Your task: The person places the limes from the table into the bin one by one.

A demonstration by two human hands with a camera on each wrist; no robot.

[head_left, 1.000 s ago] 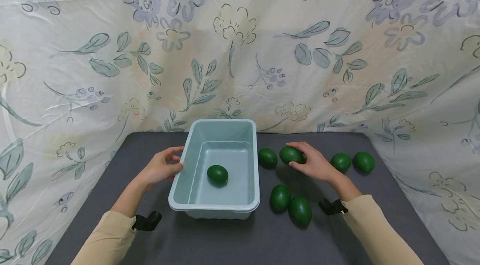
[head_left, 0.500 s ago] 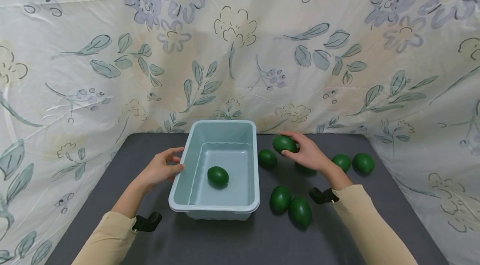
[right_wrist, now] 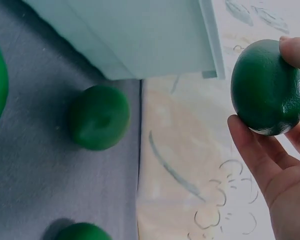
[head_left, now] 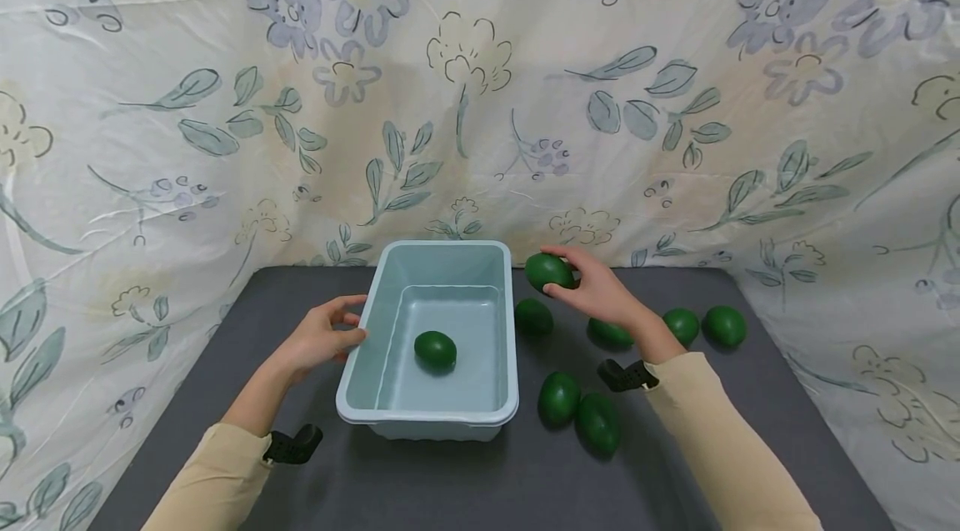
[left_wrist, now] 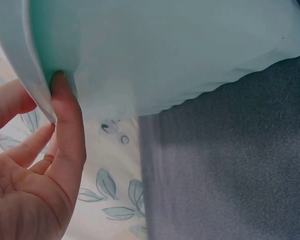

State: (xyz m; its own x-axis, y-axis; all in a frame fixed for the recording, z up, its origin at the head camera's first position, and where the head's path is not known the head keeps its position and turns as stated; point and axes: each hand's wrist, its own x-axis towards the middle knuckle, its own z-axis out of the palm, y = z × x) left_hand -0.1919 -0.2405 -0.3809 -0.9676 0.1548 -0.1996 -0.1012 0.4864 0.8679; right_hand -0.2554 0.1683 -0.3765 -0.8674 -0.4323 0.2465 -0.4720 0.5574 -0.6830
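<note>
A pale blue-green plastic bin [head_left: 502,364] stands on the table with one green avocado [head_left: 435,352] inside it. My left hand [head_left: 322,337] holds the bin's left rim, and the left wrist view shows its fingers [left_wrist: 70,130] pinching the edge. Beyond the bin's right rim, my right hand [head_left: 596,289] grips another glossy green avocado [head_left: 549,271] between thumb and fingers. In the right wrist view this avocado [right_wrist: 267,87] is raised against the floral cloth, beside the bin. Below it in the head view, an avocado [head_left: 534,318] lies next to the bin wall.
Two avocados [head_left: 597,424] lie together at the bin's front right. Another avocado [head_left: 609,334] is partly covered by my right forearm, and two more [head_left: 724,327] sit at the far right. A floral cloth [head_left: 480,97] hangs behind and beside the dark grey table [head_left: 420,489].
My right hand has lifted the avocado and carried it left and up toward the bin, uncovering another avocado on the table. The left hand and bin have stayed in place.
</note>
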